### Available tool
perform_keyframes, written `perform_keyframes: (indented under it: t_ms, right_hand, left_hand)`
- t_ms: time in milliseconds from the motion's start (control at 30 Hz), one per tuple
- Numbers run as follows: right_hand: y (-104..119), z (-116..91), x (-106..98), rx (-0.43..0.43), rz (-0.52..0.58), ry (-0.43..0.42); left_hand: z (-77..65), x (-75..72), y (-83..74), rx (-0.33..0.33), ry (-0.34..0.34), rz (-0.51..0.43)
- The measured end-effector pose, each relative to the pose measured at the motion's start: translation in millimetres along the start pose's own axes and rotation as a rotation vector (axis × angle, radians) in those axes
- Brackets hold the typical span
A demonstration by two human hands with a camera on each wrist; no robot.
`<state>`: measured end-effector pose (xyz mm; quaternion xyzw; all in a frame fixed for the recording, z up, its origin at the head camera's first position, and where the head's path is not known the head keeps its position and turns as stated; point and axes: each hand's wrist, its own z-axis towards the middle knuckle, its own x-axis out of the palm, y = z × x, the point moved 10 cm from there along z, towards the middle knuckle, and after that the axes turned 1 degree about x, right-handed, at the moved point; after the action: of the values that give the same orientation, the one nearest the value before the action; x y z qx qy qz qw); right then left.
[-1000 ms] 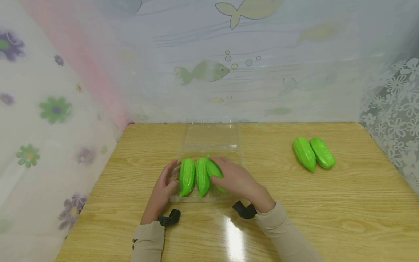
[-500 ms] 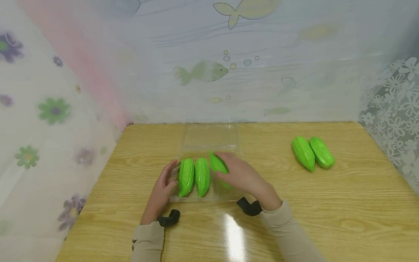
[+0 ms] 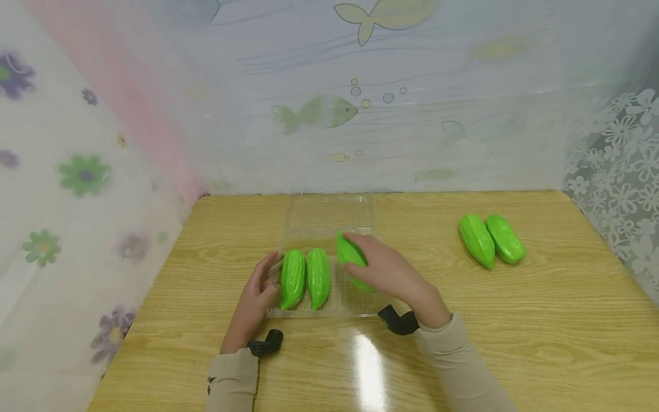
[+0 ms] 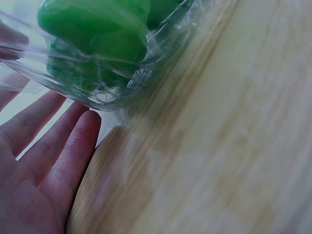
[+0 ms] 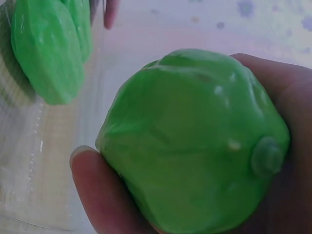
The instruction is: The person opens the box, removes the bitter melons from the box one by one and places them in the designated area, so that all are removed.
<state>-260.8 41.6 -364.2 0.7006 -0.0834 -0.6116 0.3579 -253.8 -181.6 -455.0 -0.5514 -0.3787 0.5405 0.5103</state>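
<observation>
My right hand grips a bright green, ridged model vegetable with a pointed end. It holds it tilted over the right part of a clear plastic clamshell box. In the right wrist view, thumb and fingers curl round this green vegetable, and a stem nub shows. Two similar green vegetables, one at the left and one beside it, lie upright in the box's left half. My left hand rests at the box's left side; in the left wrist view its straight fingers touch the clear wall.
The box's lid lies folded back toward the wall. Farther right on the wooden table lie two more green vegetables, a left one and a right one. Patterned curtains enclose the table's back and sides.
My right hand has moved right and slightly away from me with the green vegetable, away from the two in the box. The left hand has stayed in place.
</observation>
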Motion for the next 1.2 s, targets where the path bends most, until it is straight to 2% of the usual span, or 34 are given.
perform_keyframes:
  t_ms: [133,433,500,667,767,1000,1200]
  right_hand:
    - [-0.3,-0.6,-1.4,-0.003,0.004,0.003]
    - [-3.5,0.1,-4.0,-0.020,-0.002,-0.002]
    - [-4.3,0.0,-5.3,-0.019,0.001,-0.003]
    - [-7.1,-0.5,-8.2,-0.005,0.008,-0.001]
    - [-9.2,-0.7,-10.1,-0.003,0.018,0.000]
    - [-14.5,-2.2,-15.3,0.002,0.017,-0.012]
    - [-13.5,-5.0,-21.3,-0.004,0.020,-0.027]
  left_hand:
    - [-0.4,0.9,-3.5,0.000,0.011,-0.007]
    - [-4.9,6.2,-26.2,-0.005,0.019,-0.021]
    - [-4.5,5.6,-24.2,-0.008,0.018,-0.017]
    - [-0.8,0.8,-5.5,0.003,0.003,-0.001]
    - [0.4,-1.1,-0.3,0.009,-0.008,0.021]
    - [-0.7,-0.8,-4.7,-0.008,-0.001,0.026]
    - [-5.1,4.7,-24.4,0.002,0.025,0.009]
